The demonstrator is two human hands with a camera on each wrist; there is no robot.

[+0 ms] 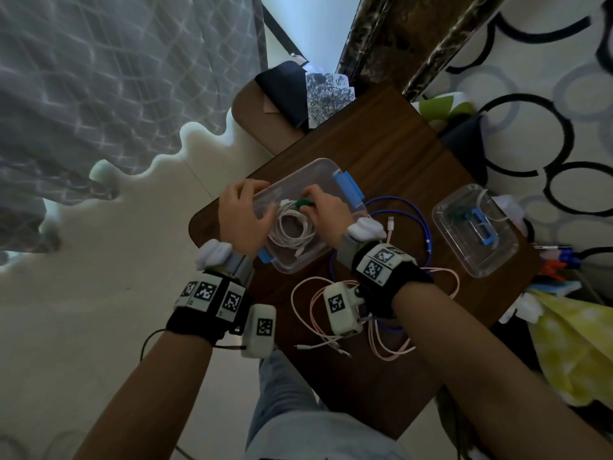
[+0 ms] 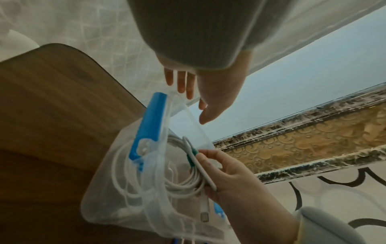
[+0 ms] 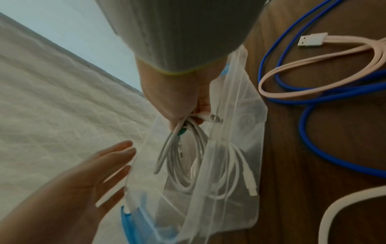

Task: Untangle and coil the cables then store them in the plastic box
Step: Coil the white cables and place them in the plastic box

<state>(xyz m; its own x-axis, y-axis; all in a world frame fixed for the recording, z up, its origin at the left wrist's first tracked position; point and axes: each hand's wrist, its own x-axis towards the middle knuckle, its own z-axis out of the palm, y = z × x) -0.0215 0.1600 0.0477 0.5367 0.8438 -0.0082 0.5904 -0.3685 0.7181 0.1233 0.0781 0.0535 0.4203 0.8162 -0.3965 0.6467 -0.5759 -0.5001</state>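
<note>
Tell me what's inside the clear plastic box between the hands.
Inside the plastic box: one coiled white cable, bound by a green tie that the right hand pinches. The left hand hides part of the box's near wall.

Coiled white cable (image 1: 292, 227) inside clear plastic box (image 1: 306, 260); blue cable (image 1: 421, 224) and pink cable (image 1: 331, 340) loose beside.

a dark wooden table (image 1: 391, 154) carries an open clear plastic box (image 1: 300, 180); right of the box lie a blue cable (image 1: 426, 227) and the clear lid (image 1: 474, 227), nearer than it a pink cable (image 1: 311, 313).
</note>
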